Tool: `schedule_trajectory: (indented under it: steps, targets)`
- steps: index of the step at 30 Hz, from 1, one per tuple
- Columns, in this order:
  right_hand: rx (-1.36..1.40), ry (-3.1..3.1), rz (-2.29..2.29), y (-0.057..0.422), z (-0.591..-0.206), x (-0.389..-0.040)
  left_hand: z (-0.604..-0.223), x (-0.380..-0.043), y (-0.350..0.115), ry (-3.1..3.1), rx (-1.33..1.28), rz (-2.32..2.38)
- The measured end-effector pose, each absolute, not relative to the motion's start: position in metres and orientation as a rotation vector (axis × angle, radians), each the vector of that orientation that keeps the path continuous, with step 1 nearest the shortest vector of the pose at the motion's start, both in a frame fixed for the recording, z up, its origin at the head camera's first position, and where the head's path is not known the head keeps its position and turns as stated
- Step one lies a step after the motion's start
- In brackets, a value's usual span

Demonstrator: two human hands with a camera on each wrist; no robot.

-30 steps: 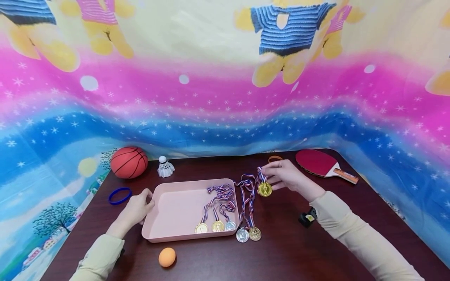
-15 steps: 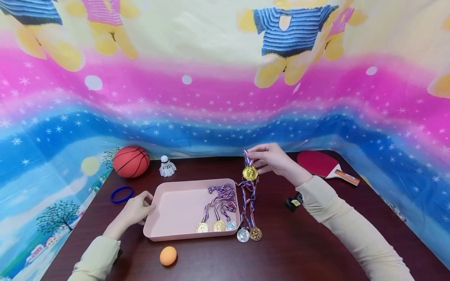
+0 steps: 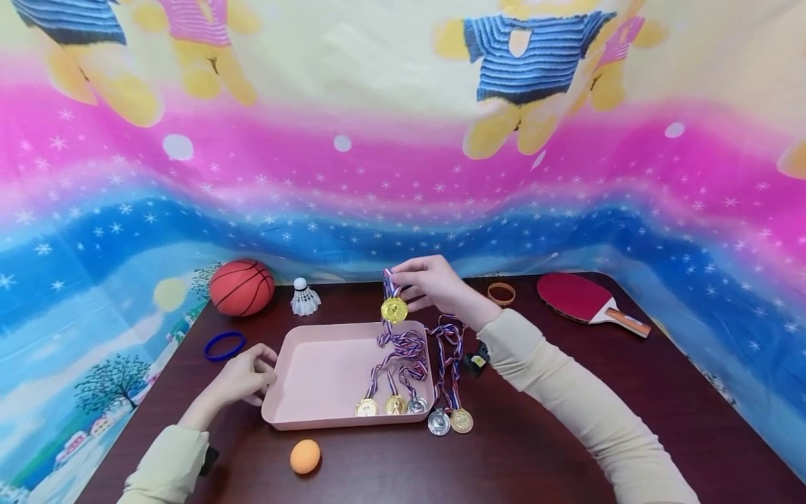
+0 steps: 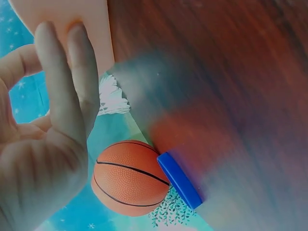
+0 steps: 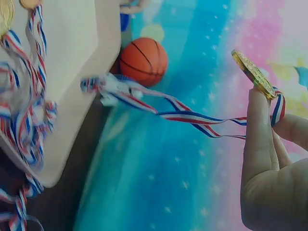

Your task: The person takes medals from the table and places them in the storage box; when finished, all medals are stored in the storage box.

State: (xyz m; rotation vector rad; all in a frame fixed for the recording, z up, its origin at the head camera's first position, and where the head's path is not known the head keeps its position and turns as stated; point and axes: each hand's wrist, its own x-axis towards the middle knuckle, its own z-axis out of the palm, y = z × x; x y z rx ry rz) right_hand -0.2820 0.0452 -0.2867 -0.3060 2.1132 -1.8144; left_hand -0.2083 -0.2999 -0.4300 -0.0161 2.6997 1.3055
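My right hand (image 3: 436, 285) pinches the ribbon of a gold medal (image 3: 394, 309) above the back right part of a pink tray (image 3: 315, 422). In the right wrist view, the medal's striped ribbon (image 5: 202, 117) trails from my fingers (image 5: 258, 134) toward the tray. Two gold medals (image 3: 395, 404) and a silver medal (image 3: 416, 405) lie inside on the right, their ribbons bunched behind them. At the tray's left wall is my left hand (image 3: 245, 374); the left wrist view shows two extended fingers (image 4: 60, 82) with tips against the wall.
Right of the tray lie another silver medal (image 3: 439, 422) and a bronze-gold one (image 3: 462, 421). An orange ball (image 3: 305, 456) sits in front; a blue wristband (image 3: 224, 346), basketball (image 3: 242, 288) and shuttlecock (image 3: 305, 297) stand left, an orange wristband (image 3: 501, 294) and table tennis bat (image 3: 576, 297) right.
My right hand has lifted the gold medal and carried it left, from beside the tray to over its back right part. My left hand stays at the tray's left wall.
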Motion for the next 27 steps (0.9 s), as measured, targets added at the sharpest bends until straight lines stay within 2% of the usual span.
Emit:
schedule_trajectory:
  steps: [15,27]
  targets:
    - [-0.169,2.076,-1.869,0.003,-0.365,-0.272,-0.435,-0.208,-0.302,2.589,-0.038,1.414]
    - [-0.136,2.01,-1.843,-0.015,-0.41,-0.252,-0.435,-0.208,-0.305,2.55,-0.042,1.434]
